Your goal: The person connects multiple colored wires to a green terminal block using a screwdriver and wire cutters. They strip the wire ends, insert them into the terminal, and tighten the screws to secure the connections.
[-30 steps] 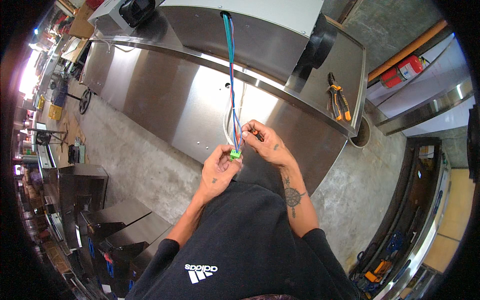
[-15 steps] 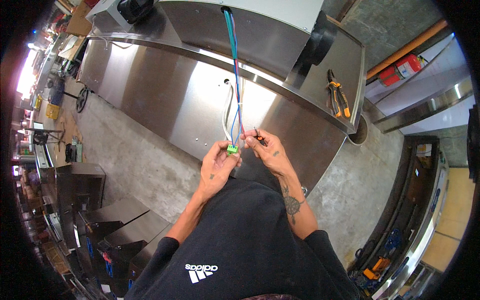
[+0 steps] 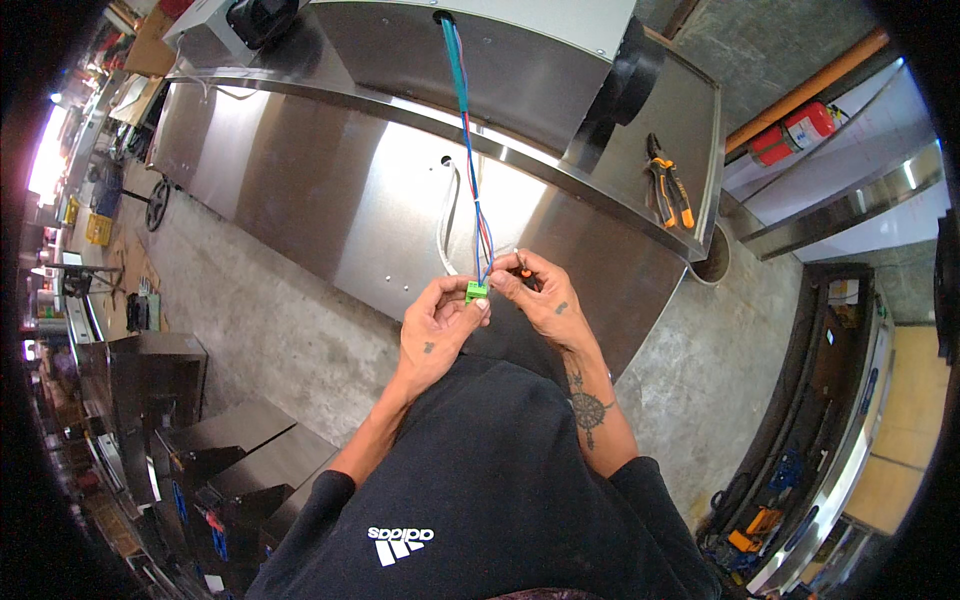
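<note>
My left hand (image 3: 438, 318) is closed around a small green terminal block (image 3: 477, 292), its thumb along the near side. Thin red and blue wires (image 3: 483, 235) come down to the block's top. Close beside it, my right hand (image 3: 537, 298) pinches at the wire ends with thumb and forefinger. A slim orange-and-black tool (image 3: 527, 272), likely a small screwdriver, is tucked in the same hand's fingers; most of it is hidden. The wires run up through a green sleeve (image 3: 455, 65) into a hole in the metal housing. Fingertips cover the exact wire ends.
Orange-handled pliers (image 3: 668, 185) lie on the steel bench top (image 3: 690, 120) at right. A white cable (image 3: 446, 220) hangs from a hole in the steel front panel (image 3: 330, 190). A red fire extinguisher (image 3: 795, 133) is at far right; dark metal cabinets (image 3: 240, 450) stand at lower left.
My right fingertips have brought the red wire from beside the terminal block to its top, near the blue one. The block has tilted and shifted slightly right and up in my left hand.
</note>
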The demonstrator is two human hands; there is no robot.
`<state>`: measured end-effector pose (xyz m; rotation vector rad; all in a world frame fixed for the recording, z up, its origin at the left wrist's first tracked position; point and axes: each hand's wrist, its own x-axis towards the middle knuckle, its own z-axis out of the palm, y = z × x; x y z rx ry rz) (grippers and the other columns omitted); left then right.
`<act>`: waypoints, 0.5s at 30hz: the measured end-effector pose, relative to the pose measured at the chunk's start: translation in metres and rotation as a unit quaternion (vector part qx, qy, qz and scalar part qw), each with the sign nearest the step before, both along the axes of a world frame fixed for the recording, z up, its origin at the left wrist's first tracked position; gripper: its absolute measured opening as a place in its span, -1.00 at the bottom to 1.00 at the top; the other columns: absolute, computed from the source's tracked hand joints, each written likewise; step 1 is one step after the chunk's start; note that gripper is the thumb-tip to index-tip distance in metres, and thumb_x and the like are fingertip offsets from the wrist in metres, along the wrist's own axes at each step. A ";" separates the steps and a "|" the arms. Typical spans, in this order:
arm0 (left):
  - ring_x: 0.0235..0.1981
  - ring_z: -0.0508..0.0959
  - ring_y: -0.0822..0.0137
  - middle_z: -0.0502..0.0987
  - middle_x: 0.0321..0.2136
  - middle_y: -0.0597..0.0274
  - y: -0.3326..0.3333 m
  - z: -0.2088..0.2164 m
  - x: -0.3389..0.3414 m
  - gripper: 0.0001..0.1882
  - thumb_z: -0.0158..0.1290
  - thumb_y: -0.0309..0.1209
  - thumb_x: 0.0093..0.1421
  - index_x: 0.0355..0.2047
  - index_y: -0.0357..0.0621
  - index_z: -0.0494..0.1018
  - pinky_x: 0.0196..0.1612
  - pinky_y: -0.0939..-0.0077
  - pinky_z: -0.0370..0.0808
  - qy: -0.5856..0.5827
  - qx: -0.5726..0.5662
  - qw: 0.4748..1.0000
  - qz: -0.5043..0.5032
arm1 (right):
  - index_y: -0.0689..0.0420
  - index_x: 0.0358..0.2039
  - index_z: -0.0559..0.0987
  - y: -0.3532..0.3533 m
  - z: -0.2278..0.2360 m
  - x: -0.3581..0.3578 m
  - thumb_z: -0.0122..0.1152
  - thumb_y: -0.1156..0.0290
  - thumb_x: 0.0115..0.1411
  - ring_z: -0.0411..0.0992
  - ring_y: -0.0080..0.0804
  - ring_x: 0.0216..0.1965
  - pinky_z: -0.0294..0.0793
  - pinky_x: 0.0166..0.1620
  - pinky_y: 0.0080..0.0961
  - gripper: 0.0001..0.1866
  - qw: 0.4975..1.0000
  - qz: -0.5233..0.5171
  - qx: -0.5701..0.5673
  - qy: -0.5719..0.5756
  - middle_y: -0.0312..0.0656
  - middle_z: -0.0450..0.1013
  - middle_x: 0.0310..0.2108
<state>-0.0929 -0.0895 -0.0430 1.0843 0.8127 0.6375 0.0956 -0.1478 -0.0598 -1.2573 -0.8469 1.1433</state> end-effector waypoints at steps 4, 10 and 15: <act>-0.13 0.66 0.39 0.63 -0.09 0.07 -0.001 0.007 0.002 -0.63 0.24 -0.54 0.44 0.15 -0.47 0.43 -0.03 0.47 0.68 0.014 0.007 1.000 0.000 | 0.20 -0.07 0.69 0.000 0.001 -0.003 0.42 0.29 0.44 0.48 -0.64 -0.13 0.50 -0.01 -0.57 -0.76 1.000 -0.019 -0.011 0.013 -0.37 0.59 -0.22; -0.13 0.67 0.40 0.64 -0.09 0.06 0.000 0.006 0.003 -0.61 0.24 -0.52 0.44 0.16 -0.48 0.43 -0.03 0.48 0.69 0.015 0.014 1.000 0.000 | 0.20 -0.09 0.67 0.000 0.009 -0.006 0.38 0.29 0.47 0.47 -0.63 -0.15 0.48 -0.02 -0.56 -0.77 0.999 -0.036 -0.020 0.003 -0.37 0.58 -0.23; -0.15 0.66 0.41 0.64 -0.11 0.08 0.001 0.008 0.005 -0.63 0.25 -0.53 0.43 0.15 -0.46 0.45 -0.04 0.50 0.68 0.038 0.034 0.999 -0.005 | 0.21 -0.10 0.64 0.000 0.003 -0.008 0.34 0.29 0.49 0.45 -0.62 -0.16 0.46 -0.01 -0.54 -0.78 0.998 -0.053 0.000 -0.014 -0.36 0.57 -0.23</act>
